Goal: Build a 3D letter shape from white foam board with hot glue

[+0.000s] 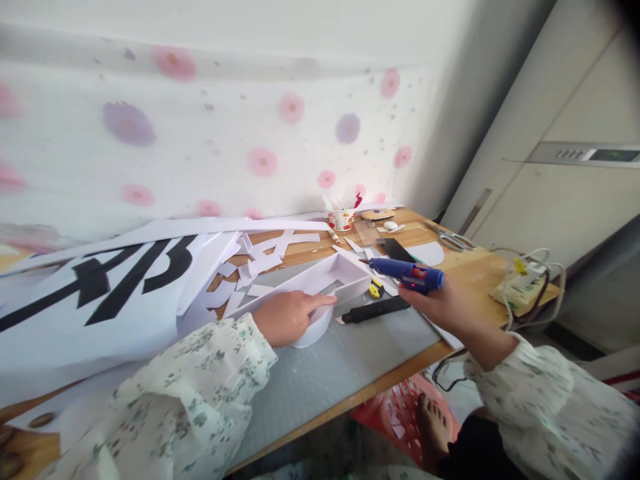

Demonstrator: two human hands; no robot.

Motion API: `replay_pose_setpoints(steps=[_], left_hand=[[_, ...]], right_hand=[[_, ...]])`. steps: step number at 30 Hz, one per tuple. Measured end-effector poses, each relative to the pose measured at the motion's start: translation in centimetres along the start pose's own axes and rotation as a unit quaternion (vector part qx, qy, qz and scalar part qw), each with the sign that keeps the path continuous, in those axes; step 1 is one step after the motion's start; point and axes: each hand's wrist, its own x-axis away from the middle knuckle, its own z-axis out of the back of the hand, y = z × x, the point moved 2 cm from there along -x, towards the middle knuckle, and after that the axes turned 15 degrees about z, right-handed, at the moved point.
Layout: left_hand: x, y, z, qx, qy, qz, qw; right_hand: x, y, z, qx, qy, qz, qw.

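Observation:
My left hand (287, 317) is closed on the near wall of a white foam-board shape (345, 267), with the index finger pointing right along its edge. The shape has upright walls and a curved part below my fingers; it rests on a grey cutting mat (320, 380). My right hand (440, 308) is wrapped round a blue glue gun (413, 273), whose nozzle points left at the right end of the white shape. Whether the nozzle touches it I cannot tell. A black-handled knife (377, 309) and a yellow and black cutter (376, 288) lie just below the gun.
White scraps (270, 257) lie behind the shape. A printed sheet (115, 293) covers the left side. At the back stand a patterned cup (342, 219) and, further right, scissors (453, 239). A power strip with cables (523, 283) sits at the right edge. Below is a red basket (400, 413).

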Motion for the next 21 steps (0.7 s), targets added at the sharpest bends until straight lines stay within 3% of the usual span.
replay_pose_setpoints(steps=[5, 10, 21], left_hand=[[-0.1, -0.1, 0.0, -0.001, -0.001, 0.003, 1.0], [-0.1, -0.1, -0.1, 0.005, -0.005, 0.004, 1.0], [-0.1, -0.2, 0.0, 0.014, -0.018, 0.007, 1.0]], right_hand=[[-0.5, -0.1, 1.1, -0.115, 0.061, -0.067, 0.989], [-0.7, 1.1, 2.4, -0.175, 0.083, -0.088, 0.977], [-0.6, 2.9, 3.3, -0.139, 0.086, -0.135, 0.977]])
